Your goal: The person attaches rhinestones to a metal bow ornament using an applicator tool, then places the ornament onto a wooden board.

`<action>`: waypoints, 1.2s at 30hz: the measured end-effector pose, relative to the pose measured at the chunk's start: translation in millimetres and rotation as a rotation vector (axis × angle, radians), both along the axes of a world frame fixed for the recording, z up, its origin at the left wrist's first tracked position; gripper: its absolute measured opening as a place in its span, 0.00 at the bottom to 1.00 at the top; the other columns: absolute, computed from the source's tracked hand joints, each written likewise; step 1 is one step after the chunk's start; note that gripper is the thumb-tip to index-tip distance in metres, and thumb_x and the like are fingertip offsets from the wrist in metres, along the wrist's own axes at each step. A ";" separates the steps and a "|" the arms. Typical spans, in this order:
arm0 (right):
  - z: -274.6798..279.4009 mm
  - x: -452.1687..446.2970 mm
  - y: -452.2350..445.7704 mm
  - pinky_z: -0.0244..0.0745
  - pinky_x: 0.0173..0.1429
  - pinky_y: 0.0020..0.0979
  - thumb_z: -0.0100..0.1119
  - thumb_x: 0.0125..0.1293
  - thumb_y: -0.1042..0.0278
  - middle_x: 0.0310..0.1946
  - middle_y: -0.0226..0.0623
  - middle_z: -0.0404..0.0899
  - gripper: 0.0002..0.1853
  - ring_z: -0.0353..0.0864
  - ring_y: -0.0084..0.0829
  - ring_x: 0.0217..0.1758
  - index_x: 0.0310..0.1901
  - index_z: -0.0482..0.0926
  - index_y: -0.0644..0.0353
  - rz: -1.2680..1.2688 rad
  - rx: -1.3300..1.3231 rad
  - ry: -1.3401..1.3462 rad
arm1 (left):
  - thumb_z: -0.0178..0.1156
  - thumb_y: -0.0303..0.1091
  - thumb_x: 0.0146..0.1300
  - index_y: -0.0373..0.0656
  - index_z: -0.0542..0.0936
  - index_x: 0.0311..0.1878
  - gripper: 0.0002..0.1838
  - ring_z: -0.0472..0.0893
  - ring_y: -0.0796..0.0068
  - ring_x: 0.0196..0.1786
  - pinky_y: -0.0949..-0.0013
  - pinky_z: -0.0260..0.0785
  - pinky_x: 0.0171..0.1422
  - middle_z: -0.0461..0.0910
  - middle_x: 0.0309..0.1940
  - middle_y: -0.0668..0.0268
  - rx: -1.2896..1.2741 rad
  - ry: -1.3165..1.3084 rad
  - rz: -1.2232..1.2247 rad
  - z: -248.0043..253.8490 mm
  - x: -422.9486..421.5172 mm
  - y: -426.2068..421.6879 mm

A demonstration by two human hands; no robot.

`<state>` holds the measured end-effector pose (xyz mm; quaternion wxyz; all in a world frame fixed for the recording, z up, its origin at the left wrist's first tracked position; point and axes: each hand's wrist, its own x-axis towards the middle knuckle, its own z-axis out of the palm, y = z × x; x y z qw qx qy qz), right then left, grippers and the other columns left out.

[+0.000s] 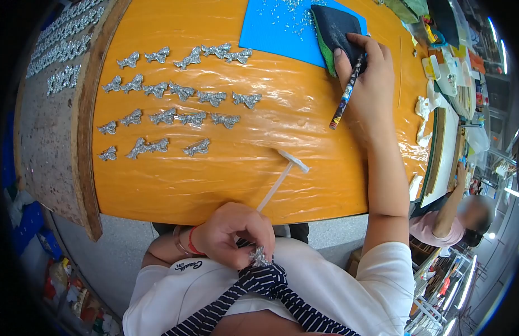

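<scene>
Close to the chest, my left hand (231, 232) is closed, its fingertips pinching a small silver bow-shaped ornament (259, 256). My right hand (374, 78) reaches to the far right of the table with a patterned pencil-like stick (347, 92) held in it. Its thumb and fingers also rest on the edge of a black pad with a green underside (339, 28). That pad lies partly over a blue mat (276, 28) scattered with tiny glittering bits. Several silver bow ornaments (181, 91) are laid out in rows on the tabletop.
A white T-shaped tool (282, 178) lies near the front edge of the orange-covered table (327, 173). At the left, a wooden-edged board (52, 134) bears more silver pieces (63, 50). Crumpled white material (423, 117) lies at the right. Another person (447, 221) sits beyond.
</scene>
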<state>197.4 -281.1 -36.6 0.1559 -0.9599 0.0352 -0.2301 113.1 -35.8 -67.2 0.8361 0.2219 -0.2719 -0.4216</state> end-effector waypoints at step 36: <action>-1.2 -4.9 -16.2 0.66 0.38 0.29 0.56 0.49 0.67 0.31 0.46 0.68 0.13 0.70 0.38 0.33 0.36 0.73 0.63 -0.037 -0.005 -0.022 | 0.46 0.17 0.43 0.35 0.69 0.30 0.08 0.73 0.77 0.29 0.81 0.66 0.30 0.73 0.26 0.60 -0.047 0.087 -0.022 -3.4 -2.2 3.0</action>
